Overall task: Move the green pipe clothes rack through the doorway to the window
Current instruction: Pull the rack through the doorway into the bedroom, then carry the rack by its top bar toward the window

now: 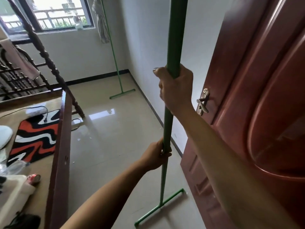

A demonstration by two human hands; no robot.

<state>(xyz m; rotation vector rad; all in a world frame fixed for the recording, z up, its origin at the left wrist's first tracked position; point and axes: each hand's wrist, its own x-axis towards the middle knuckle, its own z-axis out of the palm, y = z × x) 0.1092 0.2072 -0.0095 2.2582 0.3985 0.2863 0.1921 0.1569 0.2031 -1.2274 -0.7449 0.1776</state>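
The green pipe clothes rack stands along the white wall on the right. Its near upright runs from the top of the view down to a T-shaped foot on the tiled floor. Its far upright stands on a foot near the corner under the window. My right hand grips the near upright at about mid height. Lower on the same pipe, my left hand is wrapped around it. A knotted cloth hangs by the far upright.
A red-brown door with a metal handle stands open at the right, close to the near upright. A dark wooden bed frame with a patterned mat and clutter fills the left. Glossy tiled floor runs between bed and wall.
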